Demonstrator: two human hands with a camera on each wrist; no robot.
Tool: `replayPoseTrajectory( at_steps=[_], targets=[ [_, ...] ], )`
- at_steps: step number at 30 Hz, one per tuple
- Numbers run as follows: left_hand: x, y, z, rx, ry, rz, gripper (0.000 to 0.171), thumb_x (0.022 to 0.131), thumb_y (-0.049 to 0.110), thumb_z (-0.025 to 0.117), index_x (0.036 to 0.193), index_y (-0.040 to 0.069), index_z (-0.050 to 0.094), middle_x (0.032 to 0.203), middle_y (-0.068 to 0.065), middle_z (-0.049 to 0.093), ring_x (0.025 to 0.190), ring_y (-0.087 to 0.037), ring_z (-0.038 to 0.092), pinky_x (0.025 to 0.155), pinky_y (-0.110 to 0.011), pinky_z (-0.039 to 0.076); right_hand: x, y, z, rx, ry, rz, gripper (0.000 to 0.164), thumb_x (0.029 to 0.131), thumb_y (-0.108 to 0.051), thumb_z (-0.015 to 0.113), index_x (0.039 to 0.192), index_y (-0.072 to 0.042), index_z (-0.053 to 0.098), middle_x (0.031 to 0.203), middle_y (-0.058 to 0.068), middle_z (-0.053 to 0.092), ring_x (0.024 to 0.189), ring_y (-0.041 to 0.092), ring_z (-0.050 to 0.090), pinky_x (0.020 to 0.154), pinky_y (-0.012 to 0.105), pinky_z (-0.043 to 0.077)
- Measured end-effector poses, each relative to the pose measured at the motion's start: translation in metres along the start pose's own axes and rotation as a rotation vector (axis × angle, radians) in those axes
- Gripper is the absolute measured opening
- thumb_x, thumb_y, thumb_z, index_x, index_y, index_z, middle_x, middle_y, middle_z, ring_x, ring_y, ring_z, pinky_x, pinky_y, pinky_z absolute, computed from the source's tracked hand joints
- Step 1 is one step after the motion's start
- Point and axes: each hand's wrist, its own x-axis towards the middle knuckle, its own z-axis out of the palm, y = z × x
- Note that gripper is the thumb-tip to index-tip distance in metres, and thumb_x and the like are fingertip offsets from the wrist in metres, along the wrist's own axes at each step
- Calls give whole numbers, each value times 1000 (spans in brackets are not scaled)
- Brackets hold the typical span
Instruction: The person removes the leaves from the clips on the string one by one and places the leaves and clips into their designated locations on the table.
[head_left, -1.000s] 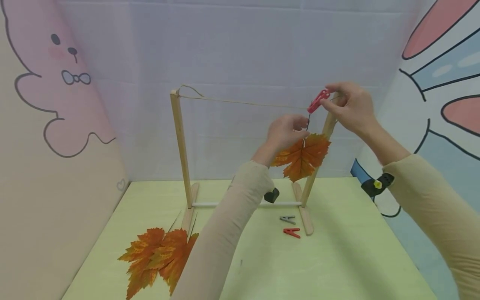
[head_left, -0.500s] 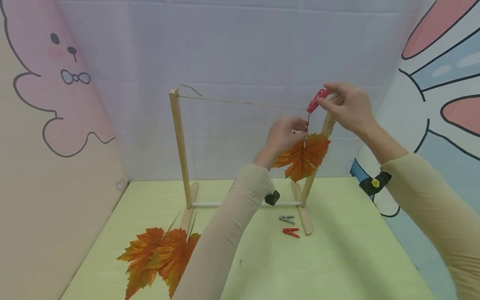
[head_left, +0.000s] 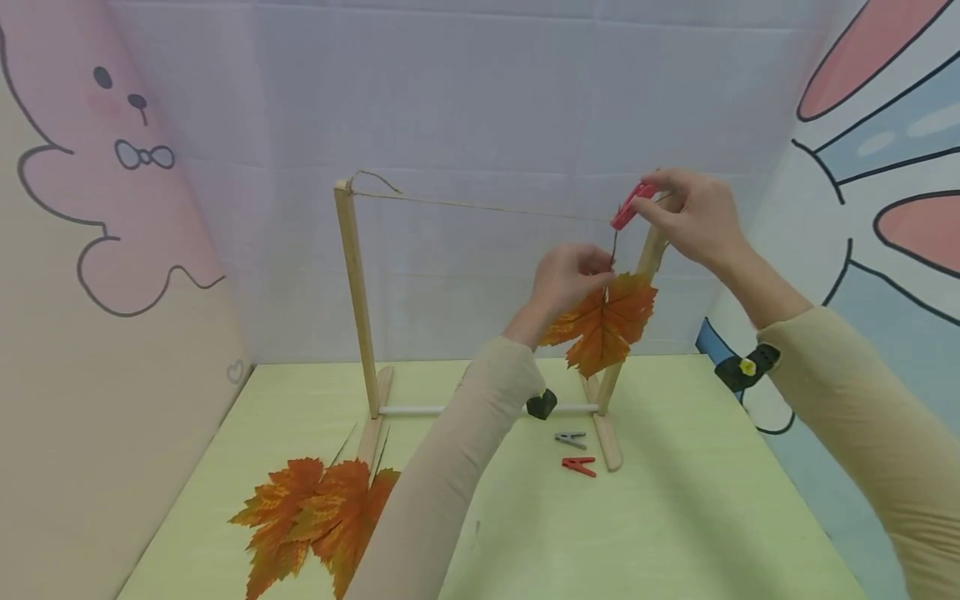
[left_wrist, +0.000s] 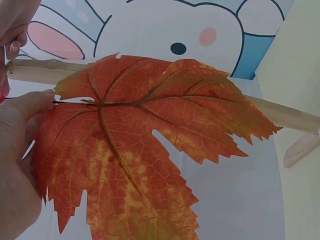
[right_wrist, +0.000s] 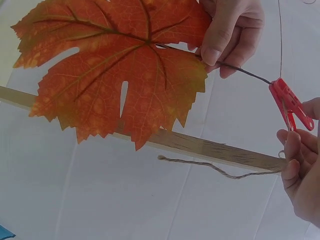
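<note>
My left hand (head_left: 566,275) pinches the dark stem of an orange artificial maple leaf (head_left: 606,329), just above the blade. In the left wrist view the leaf (left_wrist: 135,115) spreads broad and veined beside the thumb. Up at the string's right part, my right hand (head_left: 693,212) holds a pink-red clothespin (head_left: 630,207) by its handle end. Seen from the right wrist, the clothespin's (right_wrist: 285,102) nose meets both the stem's tip and the string (right_wrist: 280,40). Whether the nose clamps both is hard to tell.
A wooden frame (head_left: 352,292) carries the string (head_left: 480,206) between its posts. Two more maple leaves (head_left: 300,517) lie at the table's front left, partly behind the left sleeve. A grey clothespin (head_left: 570,439) and a red clothespin (head_left: 579,466) lie near the right foot.
The left hand and the leaf have sunk slightly, with more stem showing below the clothespin. The right hand keeps its hold on the clothespin, nearly still.
</note>
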Motion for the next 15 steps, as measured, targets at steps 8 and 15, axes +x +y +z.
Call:
replayPoseTrajectory(
  at_steps=[8,15],
  targets=[
    [-3,0,-1,-100,18,1,19,82,16,67,100,8,67,91,0,68,79,-6,61,70,-12,46,2,1,-3,139,-45,56,41,87,-25,60,120,0,57,120,19,57,64,-16,49,53,7,40],
    [-4,0,0,-135,69,7,19,82,14,67,100,7,67,92,-2,68,79,-7,62,70,-12,46,3,1,-4,181,-38,92,43,87,-27,61,122,-2,57,118,19,57,66,-7,54,52,10,41]
  ],
)
